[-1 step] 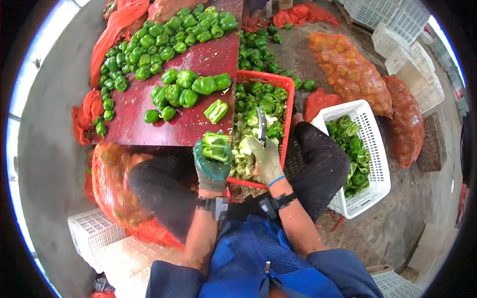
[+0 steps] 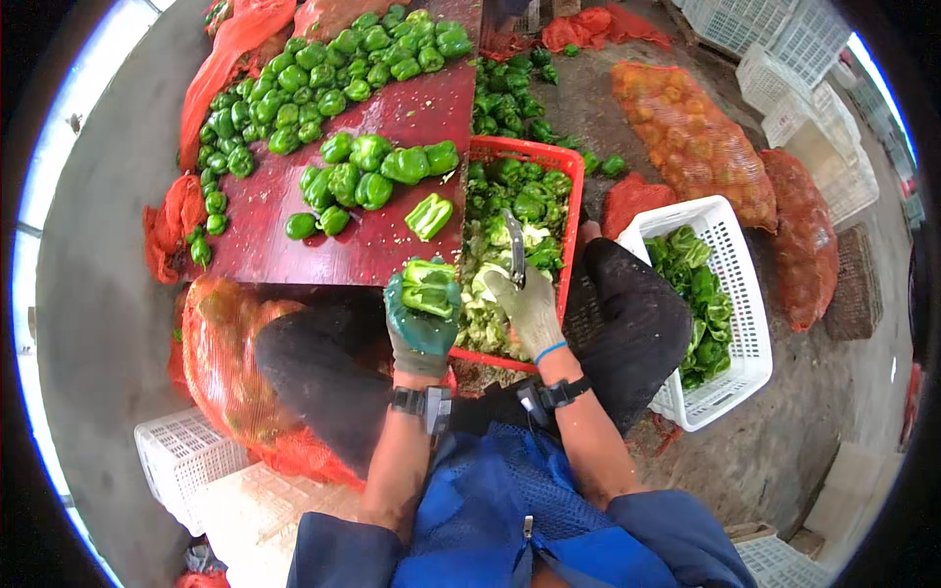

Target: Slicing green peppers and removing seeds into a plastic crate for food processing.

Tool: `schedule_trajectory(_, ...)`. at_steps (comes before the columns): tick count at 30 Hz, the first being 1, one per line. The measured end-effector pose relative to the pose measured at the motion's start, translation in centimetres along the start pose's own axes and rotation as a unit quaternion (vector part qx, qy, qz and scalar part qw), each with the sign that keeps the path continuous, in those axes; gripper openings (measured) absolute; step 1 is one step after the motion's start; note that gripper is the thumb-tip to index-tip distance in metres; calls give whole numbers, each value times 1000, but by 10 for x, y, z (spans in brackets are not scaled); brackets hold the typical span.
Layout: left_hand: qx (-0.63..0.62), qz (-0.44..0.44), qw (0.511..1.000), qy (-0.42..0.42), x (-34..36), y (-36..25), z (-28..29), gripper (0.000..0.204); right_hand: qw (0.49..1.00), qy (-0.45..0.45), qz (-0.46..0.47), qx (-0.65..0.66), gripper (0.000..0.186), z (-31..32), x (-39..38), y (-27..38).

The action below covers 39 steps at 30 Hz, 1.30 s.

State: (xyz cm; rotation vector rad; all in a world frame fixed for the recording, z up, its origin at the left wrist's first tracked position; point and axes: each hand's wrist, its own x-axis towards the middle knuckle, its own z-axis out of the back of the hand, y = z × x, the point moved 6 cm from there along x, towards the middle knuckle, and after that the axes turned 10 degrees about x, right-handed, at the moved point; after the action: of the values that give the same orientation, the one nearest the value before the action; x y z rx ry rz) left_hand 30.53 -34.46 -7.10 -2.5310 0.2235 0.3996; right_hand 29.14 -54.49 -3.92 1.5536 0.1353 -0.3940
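Observation:
My left hand (image 2: 420, 338), in a green-coated glove, is closed around a cut green bell pepper (image 2: 429, 287) with its pale, ribbed inside facing up. It is just off the near edge of the red table (image 2: 265, 257). My right hand (image 2: 529, 312), in a pale work glove, grips a knife (image 2: 517, 245) with a short curved blade pointing away from me. The knife is over a red crate (image 2: 574, 220) holding pale pepper cores and green pieces. Another opened pepper (image 2: 428, 217) lies on the table near the crate, beside a small group of whole peppers (image 2: 372, 191).
Whole green peppers (image 2: 323, 78) are heaped across the table's far side. To the right stands a white crate (image 2: 750, 314) of cut green pieces. Full orange mesh sacks (image 2: 691, 137) lie beyond it, and another mesh sack (image 2: 230, 363) sits by my left knee. White crates (image 2: 186, 456) stand around.

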Motion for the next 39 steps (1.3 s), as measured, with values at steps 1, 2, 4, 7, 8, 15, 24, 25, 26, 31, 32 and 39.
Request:
schedule_trajectory(1,81,-37,996,12,2,-2,1,37,980,-67,122,-140,58,6,0,8)
schedule_trajectory(2,234,-98,967,36,2,-3,-1,36,922,-131,240,-276,66,4,-4,16)
schedule_trajectory(4,525,-233,818,22,-7,-6,-7,33,931,-124,171,-299,65,4,-1,5)
schedule_trajectory(7,125,-29,992,3,-4,9,5,34,974,-42,174,-136,40,-11,-9,20)
schedule_trajectory(8,126,-26,992,3,-6,10,0,34,981,-23,129,-143,33,-19,-2,2)
schedule_trajectory(15,96,58,991,76,-9,47,-1,36,906,-26,221,-360,30,-44,-10,11)
schedule_trajectory(24,55,168,984,38,-4,59,57,37,847,53,358,-389,19,-38,-4,3)
schedule_trajectory(25,77,174,981,32,-2,56,55,37,856,64,369,-357,18,-36,2,6)
schedule_trajectory(26,99,180,978,26,-1,55,53,38,864,74,379,-324,17,-35,6,9)
schedule_trajectory(31,218,6,976,-22,1,4,-8,39,974,-22,155,-166,27,-29,40,-4)
schedule_trajectory(32,237,-24,971,-12,2,-15,-15,39,980,-44,152,-124,27,-25,42,2)
schedule_trajectory(39,826,-399,380,-117,47,-109,-25,58,898,-106,314,-289,50,-51,75,41)
